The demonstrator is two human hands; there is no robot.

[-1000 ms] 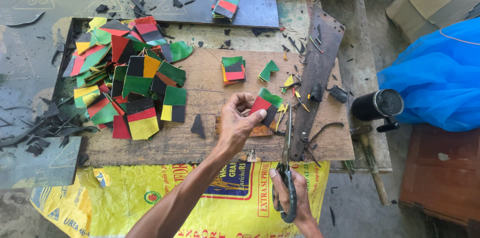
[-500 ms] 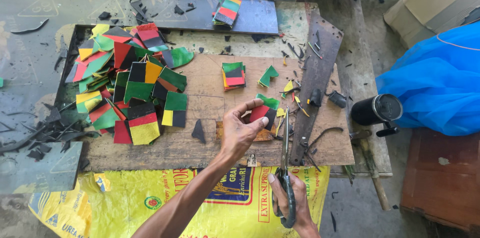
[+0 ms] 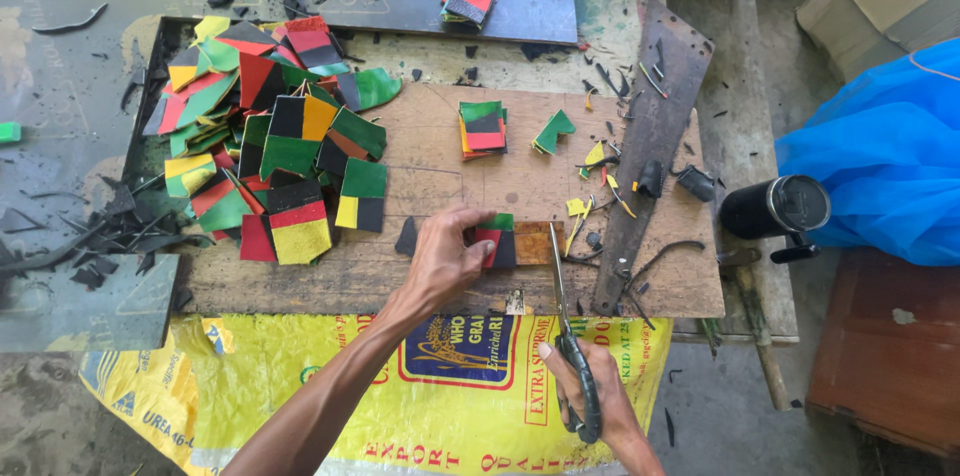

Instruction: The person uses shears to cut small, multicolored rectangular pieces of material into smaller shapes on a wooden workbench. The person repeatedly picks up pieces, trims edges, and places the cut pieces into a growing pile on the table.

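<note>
We hold a striped piece [image 3: 497, 239] — green, red and black — in the left hand [image 3: 440, 261], fingers pinched on its left edge, and it rests on the board [image 3: 440, 151] near the front edge. The right hand [image 3: 590, 401] is clenched around the handles of the scissors [image 3: 568, 326]; the blades look nearly shut and point away from us, just to the right of the piece.

What could go wrong here? The left fingertips [image 3: 478, 236] are very near the blades, so if we cut without looking, we think a finger may be nicked. The piece is held only on one side — it may twist between the blades and the cut would run crooked across the stripes. The board is also crowded: small scraps [image 3: 590, 186] lie just beside the blades, and they may catch under the piece and lift it. The pile [image 3: 270, 146] of cut pieces at the left reaches near our wrist; a wide move of the arm may push some of it over the edge.
</note>
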